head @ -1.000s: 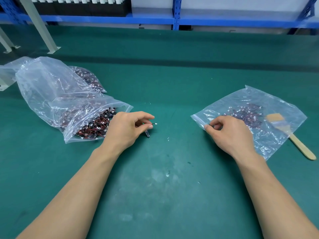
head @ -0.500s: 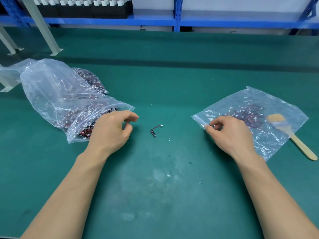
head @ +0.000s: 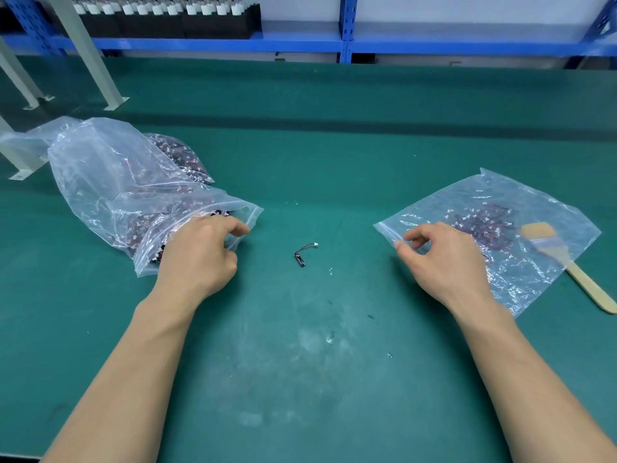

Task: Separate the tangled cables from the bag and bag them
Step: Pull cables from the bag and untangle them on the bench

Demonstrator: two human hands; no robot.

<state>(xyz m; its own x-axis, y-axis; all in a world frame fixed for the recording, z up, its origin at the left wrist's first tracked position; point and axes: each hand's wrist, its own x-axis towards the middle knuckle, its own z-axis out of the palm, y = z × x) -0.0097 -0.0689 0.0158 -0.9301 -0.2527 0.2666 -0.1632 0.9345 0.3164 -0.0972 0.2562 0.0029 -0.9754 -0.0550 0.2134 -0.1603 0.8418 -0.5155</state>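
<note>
Left hand (head: 200,252) has reached the full bag (head: 110,182) (grip unclear); right hand (head: 447,259) apparently pinches small bag (head: 474,195).

A: Any print on the large clear plastic bag of cables (head: 100,175) or the flat clear plastic zip bag (head: 534,202)?
B: None legible. The wooden-handled paintbrush (head: 587,287) is plain, and the blue metal shelf (head: 200,45) shows no readable mark.

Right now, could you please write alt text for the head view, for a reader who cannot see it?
A person's left hand sits at the mouth of a large clear bag of tangled cables while the right hand pinches the edge of a smaller bag; one loose cable lies between them on a green table.
</note>
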